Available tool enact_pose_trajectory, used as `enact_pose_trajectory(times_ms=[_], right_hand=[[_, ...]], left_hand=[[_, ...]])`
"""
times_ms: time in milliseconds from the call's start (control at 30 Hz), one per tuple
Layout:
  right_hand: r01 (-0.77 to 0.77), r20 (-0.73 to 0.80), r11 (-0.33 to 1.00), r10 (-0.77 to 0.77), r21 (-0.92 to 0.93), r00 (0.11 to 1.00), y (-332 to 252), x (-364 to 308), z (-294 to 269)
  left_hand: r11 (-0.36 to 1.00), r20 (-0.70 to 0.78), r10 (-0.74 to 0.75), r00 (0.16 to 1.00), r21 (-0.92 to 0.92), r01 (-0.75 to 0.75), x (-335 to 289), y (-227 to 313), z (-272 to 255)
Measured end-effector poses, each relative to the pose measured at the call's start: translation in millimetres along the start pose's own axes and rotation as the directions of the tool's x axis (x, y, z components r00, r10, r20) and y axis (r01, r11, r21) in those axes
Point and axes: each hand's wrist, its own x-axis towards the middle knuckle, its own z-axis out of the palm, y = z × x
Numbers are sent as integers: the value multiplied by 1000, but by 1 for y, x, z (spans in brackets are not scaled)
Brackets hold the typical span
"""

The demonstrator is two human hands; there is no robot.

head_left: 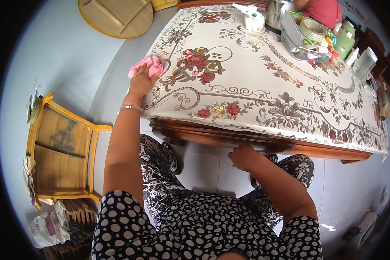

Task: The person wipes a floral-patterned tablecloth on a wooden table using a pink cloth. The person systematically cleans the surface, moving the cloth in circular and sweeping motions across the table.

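Far left: wooden chair [60, 149], yellow frame. Next, left hand [141, 83], its grip spread, thumb apart from fingers, flat over a bunched pink cloth [157, 65]. Cloth lies under the fingers, protruding past both sides, at the left edge of the counter [195, 131]. Right hand [243, 157], fingers curled together, near the front edge. Far right: clear basket [289, 38], filled.

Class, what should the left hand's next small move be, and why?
Probably a short slide rightward: the left hand rests on the pink cloth at the left edge of the floral tablecloth, most of which stretches away to the right.
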Motion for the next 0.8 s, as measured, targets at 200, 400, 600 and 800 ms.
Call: enact_pose_trajectory(times_ms=[200, 400, 600, 800], right_hand=[[18, -178, 998, -28, -58, 984, -10, -9, -3], [46, -235, 996, -63, -75, 970, -11, -16, -4], [19, -297, 999, -33, -51, 954, -15, -20, -2], [27, -197, 993, -49, -111, 979, -17, -16, 4]], left_hand=[[997, -50, 79, 996, 1, -79, -52, 33, -25], [935, -120, 335, 934, -83, -346, -81, 90, -37], [843, -117, 482, 868, -207, -496, -105, 169, -57], [751, -50, 607, 793, -293, -592, -117, 242, -64]])
